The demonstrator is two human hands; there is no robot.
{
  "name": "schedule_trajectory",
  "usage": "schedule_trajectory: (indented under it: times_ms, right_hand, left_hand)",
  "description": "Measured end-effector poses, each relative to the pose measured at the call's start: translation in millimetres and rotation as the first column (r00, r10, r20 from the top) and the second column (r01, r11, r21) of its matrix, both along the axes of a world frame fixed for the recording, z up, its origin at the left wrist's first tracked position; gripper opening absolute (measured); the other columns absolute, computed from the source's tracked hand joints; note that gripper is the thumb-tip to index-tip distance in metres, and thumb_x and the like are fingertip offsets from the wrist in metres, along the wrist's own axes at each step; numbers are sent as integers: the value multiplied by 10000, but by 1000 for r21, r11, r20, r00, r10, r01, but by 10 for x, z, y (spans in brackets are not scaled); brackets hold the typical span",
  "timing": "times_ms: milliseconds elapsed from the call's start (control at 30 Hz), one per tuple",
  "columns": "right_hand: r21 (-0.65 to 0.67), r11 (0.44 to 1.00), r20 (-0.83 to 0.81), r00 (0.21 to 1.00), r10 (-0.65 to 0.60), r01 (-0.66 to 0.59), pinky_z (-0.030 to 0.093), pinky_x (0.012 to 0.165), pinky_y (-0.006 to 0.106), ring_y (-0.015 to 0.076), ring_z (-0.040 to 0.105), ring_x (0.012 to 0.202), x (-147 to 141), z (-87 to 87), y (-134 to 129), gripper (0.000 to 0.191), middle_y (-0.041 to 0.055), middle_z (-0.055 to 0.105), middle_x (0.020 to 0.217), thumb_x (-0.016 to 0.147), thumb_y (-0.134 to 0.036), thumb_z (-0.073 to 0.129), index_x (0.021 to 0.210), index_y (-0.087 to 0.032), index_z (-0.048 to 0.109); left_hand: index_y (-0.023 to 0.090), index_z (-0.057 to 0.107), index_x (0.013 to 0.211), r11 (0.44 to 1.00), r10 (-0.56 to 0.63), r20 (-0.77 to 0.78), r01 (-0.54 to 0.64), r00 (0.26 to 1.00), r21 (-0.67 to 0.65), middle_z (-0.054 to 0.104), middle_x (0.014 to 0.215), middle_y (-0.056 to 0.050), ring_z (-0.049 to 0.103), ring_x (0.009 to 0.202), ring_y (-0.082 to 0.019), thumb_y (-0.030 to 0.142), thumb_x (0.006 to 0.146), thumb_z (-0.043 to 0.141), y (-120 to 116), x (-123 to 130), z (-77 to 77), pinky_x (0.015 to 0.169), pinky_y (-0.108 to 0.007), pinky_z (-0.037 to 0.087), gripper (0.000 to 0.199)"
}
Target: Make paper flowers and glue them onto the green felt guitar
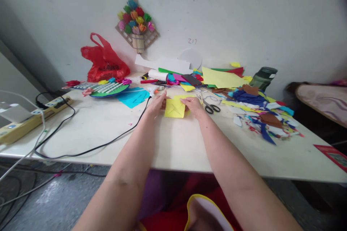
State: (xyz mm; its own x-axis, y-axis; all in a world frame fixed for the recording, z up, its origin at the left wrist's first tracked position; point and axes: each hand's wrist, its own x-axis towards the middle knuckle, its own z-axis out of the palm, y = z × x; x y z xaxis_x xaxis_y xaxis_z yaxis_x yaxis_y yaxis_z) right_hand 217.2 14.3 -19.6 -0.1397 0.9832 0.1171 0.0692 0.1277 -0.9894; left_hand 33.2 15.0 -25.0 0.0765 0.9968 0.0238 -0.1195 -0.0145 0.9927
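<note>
A small square of yellow paper (174, 109) with crease marks is held up just above the table, between my two hands. My left hand (158, 105) grips its left edge; the fingers behind the sheet are hidden. At the upper right corner, my right hand (193, 105) pinches the paper between thumb and fingers. Black-handled scissors (212, 109) lie just right of my right hand. Beyond my left hand is a glue gun (155, 90) with a black cord, and blue paper (132, 97) lies to its left.
Paper scraps (260, 112) are heaped on the right of the white table (184, 151), near a dark green bottle (264, 78). A power strip (35, 117) runs along the left side, its cords crossing the tabletop. Behind stand a red plastic bag (105, 61) and paper-flower crafts (110, 88).
</note>
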Motion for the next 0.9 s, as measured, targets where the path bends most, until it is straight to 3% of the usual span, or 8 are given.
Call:
schedule_trajectory:
  times_ms: [167, 333, 467, 600, 900]
  right_hand:
    - [-18, 1000, -38, 999, -26, 26, 399, 408, 229, 115, 514, 412, -20, -17, 18, 203, -28, 574, 472, 681, -351, 673, 607, -172, 612]
    - [-51, 999, -41, 999, 14, -16, 387, 393, 222, 117, 520, 430, -20, -35, 18, 205, -17, 588, 490, 685, -349, 660, 596, -176, 597]
    - [-96, 993, -21, 998, 67, -68, 387, 385, 220, 119, 526, 439, -22, -21, -6, 190, -8, 609, 516, 668, -336, 674, 609, -175, 594]
    - [-103, 994, 18, 999, 44, -42, 406, 393, 220, 120, 537, 448, -38, -17, -12, 139, -13, 608, 518, 672, -272, 658, 606, -174, 585]
    - [-113, 992, 7, 998, 58, -57, 446, 419, 229, 123, 550, 461, -51, -18, -22, 173, -13, 611, 525, 679, -301, 672, 613, -174, 577]
  left_hand:
    - [162, 550, 641, 999, -25, -31, 27, 999, 40, 555, 550, 15, 530, 480, -89, 450, 647, 716, 3, -1, -14, 472, -190, 393, 332]
    - [177, 506, 615, 996, 80, -89, -77, 993, 40, 441, 458, 56, 397, 378, -61, 418, 681, 689, -19, 35, -11, 388, -187, 267, 310]
    - [179, 505, 626, 997, 77, -53, -76, 996, 17, 479, 484, 45, 429, 397, -73, 402, 680, 686, -44, 64, 16, 404, -193, 300, 292]
    - [172, 506, 621, 998, 66, -28, -66, 997, 20, 510, 501, 31, 473, 430, -85, 394, 678, 689, -66, 76, 39, 438, -198, 352, 294]
    - [176, 494, 631, 996, 80, 2, -80, 997, 40, 488, 486, 45, 440, 398, -67, 427, 680, 684, -22, 65, 1, 400, -185, 322, 318]
